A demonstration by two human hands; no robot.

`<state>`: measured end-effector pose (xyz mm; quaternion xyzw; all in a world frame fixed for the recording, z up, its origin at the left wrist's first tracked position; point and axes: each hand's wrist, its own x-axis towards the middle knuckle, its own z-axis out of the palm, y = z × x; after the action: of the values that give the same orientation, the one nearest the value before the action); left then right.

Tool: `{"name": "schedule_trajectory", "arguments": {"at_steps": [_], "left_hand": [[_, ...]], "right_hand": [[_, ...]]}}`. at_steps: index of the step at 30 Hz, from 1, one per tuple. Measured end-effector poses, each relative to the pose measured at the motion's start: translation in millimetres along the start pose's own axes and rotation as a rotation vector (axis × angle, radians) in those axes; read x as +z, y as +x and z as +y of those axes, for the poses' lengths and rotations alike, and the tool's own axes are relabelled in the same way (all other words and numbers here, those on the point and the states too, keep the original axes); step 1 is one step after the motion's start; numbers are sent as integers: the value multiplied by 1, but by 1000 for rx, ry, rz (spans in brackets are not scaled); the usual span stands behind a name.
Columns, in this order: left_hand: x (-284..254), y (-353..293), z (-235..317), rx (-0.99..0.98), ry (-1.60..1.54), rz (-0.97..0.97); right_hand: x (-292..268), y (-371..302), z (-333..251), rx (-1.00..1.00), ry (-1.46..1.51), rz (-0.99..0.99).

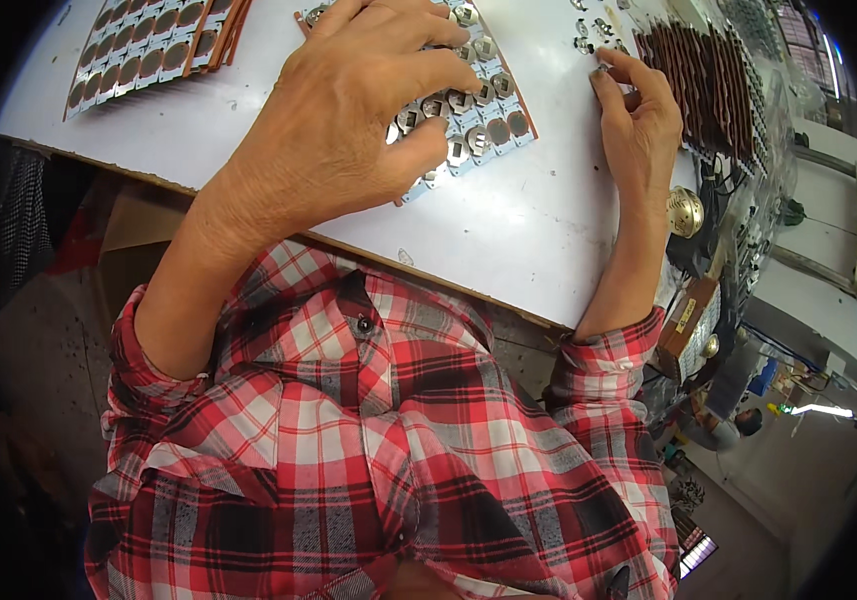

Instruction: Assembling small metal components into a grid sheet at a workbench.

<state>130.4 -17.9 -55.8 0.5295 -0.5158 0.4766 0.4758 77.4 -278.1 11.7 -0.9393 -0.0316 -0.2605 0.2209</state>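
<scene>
My left hand point(348, 110) lies palm down with fingers spread on a light blue panel of small circuit squares point(483, 120), each with a round metal clip; it presses on the panel and grips nothing. My right hand point(638, 120) rests on its edge to the right, with the fingertips curled down onto small loose metal clips point(588, 35) lying on the white table point(508, 230). Whether a clip is pinched between those fingers is hidden.
A stack of similar panels with brown round pads point(148, 45) lies at the far left. A row of upright brown boards point(708, 80) stands at the right edge. A round brass bell-shaped part point(685, 210) and a brown box point(688, 320) sit beside the table.
</scene>
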Motion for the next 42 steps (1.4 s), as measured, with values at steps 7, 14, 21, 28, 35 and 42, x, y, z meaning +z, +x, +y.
{"name": "schedule_trajectory", "arguments": {"at_steps": [7, 14, 21, 28, 35, 42], "left_hand": [[-2, 2, 3, -11, 27, -15], [-7, 1, 7, -42, 24, -37], [-10, 5, 11, -87, 1, -62], [-2, 22, 7, -72, -98, 76], [-20, 35, 18, -89, 50, -177], [-15, 35, 19, -181, -10, -8]], "right_hand": [[-5, 2, -5, 44, -38, -135], [-35, 7, -31, 667, 1023, -429], [-29, 1, -37, 674, 959, -495], [-20, -10, -68, 642, 1285, -587], [-11, -24, -96, 485, 1159, -530], [-20, -13, -72, 347, 922, -260]]}}
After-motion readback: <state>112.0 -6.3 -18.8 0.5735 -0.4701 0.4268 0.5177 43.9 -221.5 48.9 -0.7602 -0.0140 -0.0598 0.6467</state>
